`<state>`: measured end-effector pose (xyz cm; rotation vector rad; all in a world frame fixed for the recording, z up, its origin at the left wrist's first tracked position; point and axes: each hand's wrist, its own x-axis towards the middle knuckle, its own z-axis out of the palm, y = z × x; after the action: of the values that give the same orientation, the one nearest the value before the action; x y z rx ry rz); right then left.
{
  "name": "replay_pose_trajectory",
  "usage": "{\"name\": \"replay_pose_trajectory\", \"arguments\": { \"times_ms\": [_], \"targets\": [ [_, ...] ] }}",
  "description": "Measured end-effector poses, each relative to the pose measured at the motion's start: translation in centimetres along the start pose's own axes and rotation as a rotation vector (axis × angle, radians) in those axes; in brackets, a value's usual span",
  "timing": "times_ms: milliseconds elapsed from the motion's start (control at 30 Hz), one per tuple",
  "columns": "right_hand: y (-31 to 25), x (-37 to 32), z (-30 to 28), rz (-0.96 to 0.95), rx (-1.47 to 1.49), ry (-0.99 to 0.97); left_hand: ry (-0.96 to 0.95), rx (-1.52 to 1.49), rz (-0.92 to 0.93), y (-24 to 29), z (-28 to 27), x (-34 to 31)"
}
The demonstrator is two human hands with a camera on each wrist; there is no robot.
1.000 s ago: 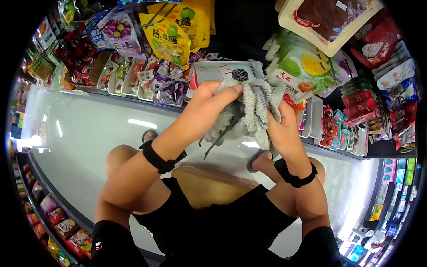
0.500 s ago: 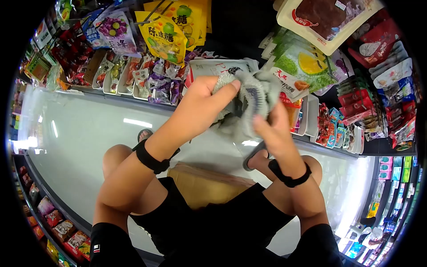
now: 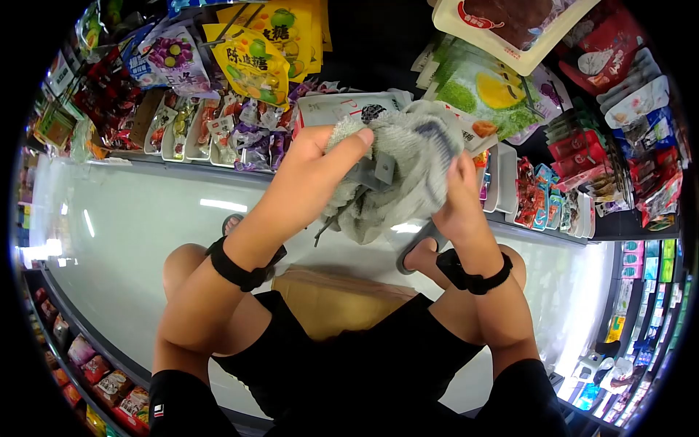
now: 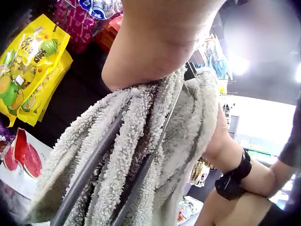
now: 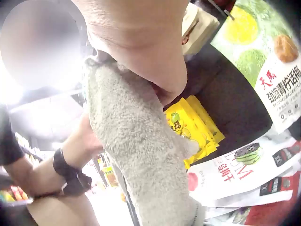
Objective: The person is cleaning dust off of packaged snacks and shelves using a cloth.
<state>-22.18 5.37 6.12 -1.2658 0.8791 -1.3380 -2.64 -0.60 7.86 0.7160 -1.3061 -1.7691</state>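
Note:
A grey terry towel [image 3: 419, 164] with a dark stripe hangs bunched between both hands, in front of the shelf. My left hand [image 3: 317, 175] grips its left side, thumb on top of the folds. Thin dark metal rods [image 4: 96, 162], like those of a display hook, run through the folds below that hand in the left wrist view. A flat grey tab [image 3: 384, 169] shows among the folds in the head view. My right hand [image 3: 462, 197] holds the towel's right edge; its fingertips are partly hidden behind the cloth.
Yellow candy bags [image 3: 251, 65] hang at the upper left, green snack bags [image 3: 484, 91] at the upper right. White bins [image 3: 502, 178] of small packets line the shelf edge. A cardboard box [image 3: 338, 302] lies on the floor between the knees.
The towel has been turned and spread wider, so the grey tab now shows. The right hand dipped, then moved back up along the towel's right edge. The left hand keeps its grip.

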Motion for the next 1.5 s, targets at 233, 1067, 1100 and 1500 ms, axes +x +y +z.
{"name": "replay_pose_trajectory", "arguments": {
  "times_ms": [233, 1067, 1100, 1500],
  "targets": [
    [1.4, 0.1, 2.1, -0.071, -0.464, 0.083, 0.057, 0.136, 0.032, -2.2, -0.2, 1.0],
    [0.8, 0.2, 1.3, -0.044, -0.511, 0.095, 0.133, 0.409, 0.05, -1.5, -1.0, 1.0],
    [0.7, 0.3, 1.0, -0.032, -0.357, 0.103, 0.115, 0.307, 0.026, -1.3, -1.0, 1.0],
    [0.7, 0.1, 1.2, 0.167, -0.027, 0.027, 0.059, 0.134, -0.126, -0.9, -0.4, -0.2]
  ]
}}
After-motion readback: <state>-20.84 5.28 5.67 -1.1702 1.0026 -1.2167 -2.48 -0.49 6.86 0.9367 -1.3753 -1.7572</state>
